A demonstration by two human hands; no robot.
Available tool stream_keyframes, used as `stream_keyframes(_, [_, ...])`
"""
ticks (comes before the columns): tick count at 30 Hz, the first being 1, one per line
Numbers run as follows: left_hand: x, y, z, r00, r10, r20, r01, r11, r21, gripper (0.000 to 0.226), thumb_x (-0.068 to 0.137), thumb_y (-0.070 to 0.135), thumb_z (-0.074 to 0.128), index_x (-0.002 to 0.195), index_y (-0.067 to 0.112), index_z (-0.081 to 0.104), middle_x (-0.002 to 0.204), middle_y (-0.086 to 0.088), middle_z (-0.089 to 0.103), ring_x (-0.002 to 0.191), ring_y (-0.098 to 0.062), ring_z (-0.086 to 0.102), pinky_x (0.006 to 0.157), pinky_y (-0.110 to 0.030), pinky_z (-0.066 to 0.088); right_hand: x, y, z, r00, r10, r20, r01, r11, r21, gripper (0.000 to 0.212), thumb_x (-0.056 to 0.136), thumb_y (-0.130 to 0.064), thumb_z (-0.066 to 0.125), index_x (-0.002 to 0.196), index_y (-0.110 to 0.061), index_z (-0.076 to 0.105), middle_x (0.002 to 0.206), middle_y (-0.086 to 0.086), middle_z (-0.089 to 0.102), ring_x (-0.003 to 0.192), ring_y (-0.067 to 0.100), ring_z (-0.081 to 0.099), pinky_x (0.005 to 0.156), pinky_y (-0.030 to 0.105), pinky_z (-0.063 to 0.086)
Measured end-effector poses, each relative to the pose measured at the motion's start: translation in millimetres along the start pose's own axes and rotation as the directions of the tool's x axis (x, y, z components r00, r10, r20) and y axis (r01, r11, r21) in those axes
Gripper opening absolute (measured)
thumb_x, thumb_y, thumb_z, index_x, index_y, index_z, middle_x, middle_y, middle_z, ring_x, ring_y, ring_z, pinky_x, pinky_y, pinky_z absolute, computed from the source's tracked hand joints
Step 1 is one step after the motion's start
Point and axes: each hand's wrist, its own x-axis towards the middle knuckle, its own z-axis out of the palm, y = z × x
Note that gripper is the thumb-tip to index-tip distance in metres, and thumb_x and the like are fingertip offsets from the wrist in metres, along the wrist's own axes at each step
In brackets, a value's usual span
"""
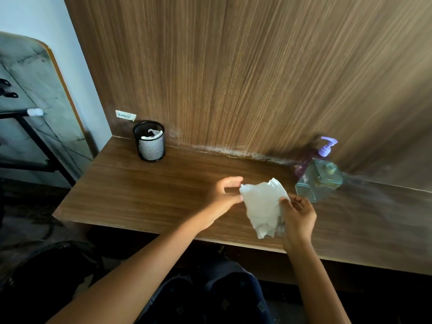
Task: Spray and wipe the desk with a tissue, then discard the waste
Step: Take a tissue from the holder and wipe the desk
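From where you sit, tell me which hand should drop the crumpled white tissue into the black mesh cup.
Left, probably. The left hand already pinches the tissue and is on the same side as the mesh cup; the right hand would have to cross over.

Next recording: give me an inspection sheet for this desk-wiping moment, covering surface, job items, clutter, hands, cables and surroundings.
Surface: brown wood-grain desk, dark specks and pale residue along the back edge where it meets the wall panel.
Job's things: crumpled white tissue held above the desk; clear square pump bottle with purple nozzle at the back right; black mesh cup at the back left, white paper inside.
Clutter: small white label stuck on the wall panel.
Hands: left hand pinches the tissue's left edge; right hand grips its right side.
Cables: nothing seen.
Surroundings: wood-grain wall panel behind; black metal frame at left.
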Motion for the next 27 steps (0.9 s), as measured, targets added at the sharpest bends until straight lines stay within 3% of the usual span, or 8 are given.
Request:
stream_keyframes(3, [17.5, -25.9, -10.1, 0.978, 0.050, -0.202, -0.024, 0.991, 0.132, 0.030, 0.086, -0.002, 0.054, 0.113, 0.011, 0.063, 0.118, -0.007, 0.064, 0.108, -0.022, 0.060, 0.088, -0.024, 0.044, 23.5, 17.2, -9.6, 0.996, 0.082, -0.019, -0.085, 0.976, -0.203, 0.024, 0.081, 0.002, 0.061, 0.104, -0.003, 0.061, 0.095, 0.009, 0.064, 0.083, 0.023, 0.060, 0.072, 0.035, 0.051])
stream_keyframes(6, [16.0, -57.2, -49.1, 0.909, 0.236, -0.345, -0.044, 0.875, 0.482, 0.025, 0.083, 0.007, 0.057, 0.102, 0.018, 0.068, 0.093, -0.010, 0.071, 0.084, -0.036, 0.064, 0.081, -0.037, 0.051, 19.8, 18.8, -18.5, 0.969, -0.223, -0.104, 0.149, 0.869, -0.472, 0.030, 0.082, 0.009, 0.049, 0.103, 0.000, 0.067, 0.099, 0.015, 0.069, 0.081, 0.025, 0.061, 0.071, 0.024, 0.047])
stream_keyframes(9, [10.4, -91.7, -95.6, 0.849, 0.430, -0.307, 0.015, 0.561, 0.828, 0.030, 0.078, 0.013, 0.064, 0.108, 0.016, 0.066, 0.114, -0.013, 0.064, 0.103, -0.036, 0.060, 0.090, -0.049, 0.047, 12.1, 23.7, -13.2, 0.895, -0.397, 0.202, 0.432, 0.665, -0.609, 0.036, 0.084, 0.012, 0.043, 0.108, 0.000, 0.067, 0.097, 0.022, 0.070, 0.057, 0.013, 0.055, 0.050, 0.008, 0.036])
stream_keyframes(11, [4.5, -112.8, -116.8, 0.874, 0.417, -0.249, 0.058, 0.420, 0.906, 0.038, 0.084, 0.026, 0.056, 0.119, 0.013, 0.061, 0.132, -0.017, 0.054, 0.123, -0.036, 0.049, 0.101, -0.056, 0.037, 15.5, 39.0, 0.1, 0.807, -0.405, 0.430, 0.589, 0.511, -0.625, 0.039, 0.088, 0.003, 0.038, 0.118, -0.004, 0.062, 0.119, 0.019, 0.064, 0.089, 0.025, 0.067, 0.075, 0.017, 0.049])
stream_keyframes(13, [1.8, -129.1, -126.8, 0.911, 0.347, -0.223, 0.082, 0.379, 0.922, 0.052, 0.087, 0.041, 0.036, 0.129, 0.014, 0.053, 0.141, -0.017, 0.045, 0.133, -0.035, 0.038, 0.106, -0.057, 0.027, 20.3, 58.4, 14.8, 0.711, -0.338, 0.617, 0.703, 0.369, -0.608, 0.054, 0.092, -0.028, 0.022, 0.134, -0.007, 0.047, 0.146, 0.010, 0.040, 0.137, 0.026, 0.034, 0.111, 0.033, 0.026])
stream_keyframes(16, [4.1, -133.3, -128.5, 0.929, 0.314, -0.194, 0.077, 0.349, 0.934, 0.060, 0.087, 0.047, 0.024, 0.135, 0.019, 0.046, 0.146, -0.012, 0.040, 0.137, -0.031, 0.033, 0.110, -0.056, 0.020, 31.0, 79.9, 25.2, 0.667, -0.195, 0.719, 0.740, 0.286, -0.609, 0.092, 0.074, -0.072, -0.015, 0.147, -0.019, 0.002, 0.153, -0.007, -0.006, 0.139, 0.009, -0.014, 0.114, 0.034, -0.007])
stream_keyframes(20, [2.6, -133.8, -127.1, 0.922, 0.331, -0.202, 0.086, 0.334, 0.939, 0.058, 0.088, 0.046, 0.023, 0.133, 0.021, 0.049, 0.147, -0.008, 0.040, 0.137, -0.027, 0.034, 0.110, -0.053, 0.024, 41.8, 92.1, 20.4, 0.726, -0.137, 0.674, 0.686, 0.216, -0.695, 0.089, 0.063, -0.076, -0.027, 0.139, -0.030, -0.018, 0.150, -0.012, -0.021, 0.137, 0.007, -0.023, 0.114, 0.036, -0.012])
stream_keyframes(27, [2.5, -132.5, -125.1, 0.919, 0.332, -0.212, 0.090, 0.349, 0.933, 0.053, 0.089, 0.044, 0.025, 0.132, 0.023, 0.048, 0.147, -0.006, 0.039, 0.137, -0.026, 0.034, 0.111, -0.051, 0.025, 86.3, 66.5, 59.0, 0.879, -0.059, 0.474, 0.470, 0.275, -0.838, 0.075, 0.091, -0.061, 0.022, 0.149, -0.021, -0.003, 0.159, -0.002, -0.009, 0.146, 0.020, -0.011, 0.118, 0.048, -0.002])
